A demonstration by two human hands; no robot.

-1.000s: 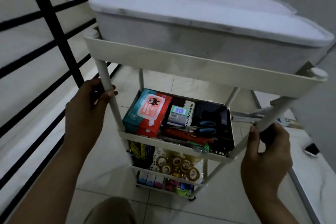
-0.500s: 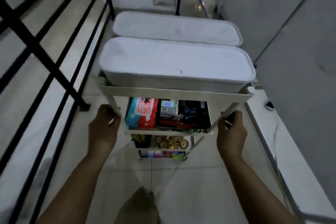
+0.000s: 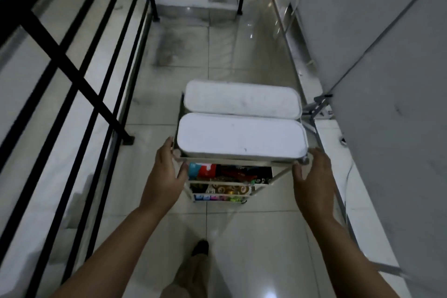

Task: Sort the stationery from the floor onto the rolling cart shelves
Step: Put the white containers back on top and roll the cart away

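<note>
The white rolling cart point(image 3: 237, 160) stands on the tiled floor in front of me. Two white lidded boxes point(image 3: 242, 134) fill its top tray. A teal and red wipes pack point(image 3: 200, 169) and dark items lie on the middle shelf. Tape rolls point(image 3: 225, 189) sit on the shelf below, and small coloured items point(image 3: 217, 198) on the lowest one. My left hand point(image 3: 167, 174) wraps the cart's near left corner post, thumb under the tray. My right hand point(image 3: 312, 176) holds the near right corner post the same way.
A black metal railing point(image 3: 72, 75) runs along the left, close to the cart. A grey wall point(image 3: 387, 80) runs along the right, with a folded metal frame point(image 3: 319, 104) and a cable point(image 3: 348, 176) at its foot. Open tiled corridor floor point(image 3: 217, 51) stretches ahead. My shoe point(image 3: 199, 248) is below the cart.
My view has risen from close beside the middle shelf to high above the cart. Both hands have slid up the posts to the top tray corners. More corridor floor shows ahead.
</note>
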